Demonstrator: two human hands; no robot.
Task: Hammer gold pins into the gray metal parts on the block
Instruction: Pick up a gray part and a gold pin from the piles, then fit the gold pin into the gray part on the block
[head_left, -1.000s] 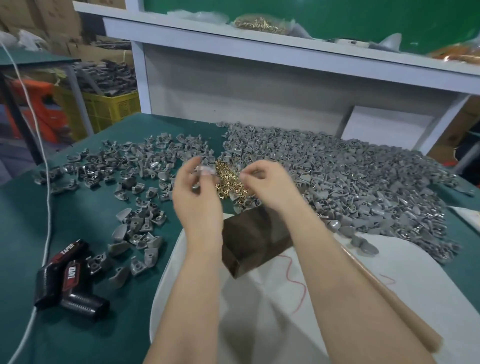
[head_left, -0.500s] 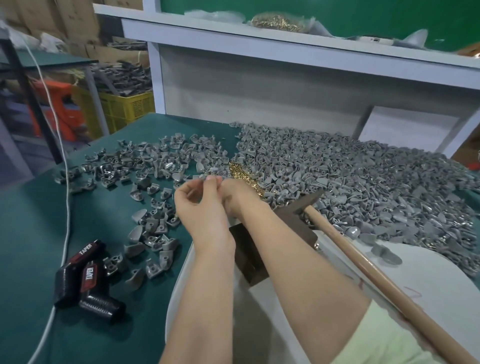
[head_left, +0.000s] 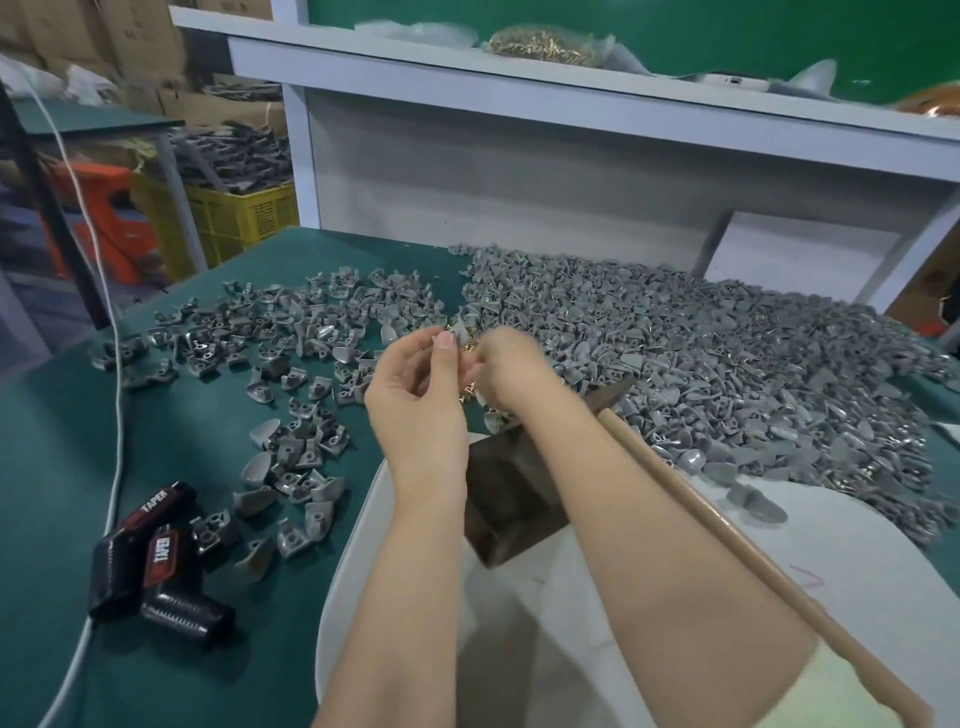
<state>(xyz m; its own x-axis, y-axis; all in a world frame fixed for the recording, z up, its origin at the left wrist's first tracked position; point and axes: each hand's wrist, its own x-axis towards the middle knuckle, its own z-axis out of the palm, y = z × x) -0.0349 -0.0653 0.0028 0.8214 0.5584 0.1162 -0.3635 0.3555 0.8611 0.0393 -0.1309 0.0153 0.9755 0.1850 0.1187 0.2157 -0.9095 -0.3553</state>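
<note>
Fitting appears in hand: left hand (head_left: 415, 410) fingertips pinch a gray part (head_left: 459, 332), right hand (head_left: 511, 371) fingers blurred against it, grip indeterminate; next calls for seating it on the block (head_left: 511, 501) beneath the fingers.

Bright, even overhead light, shadows faint and soft. The right hand (head_left: 511, 364) is smeared by motion blur. The far shelf (head_left: 571, 98) bows from wide-angle distortion.

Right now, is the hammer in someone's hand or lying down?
Lying down: the hammer lies by the block, ungripped; the left hand pinches a gray metal part, the right hand blurred beside it.
</note>
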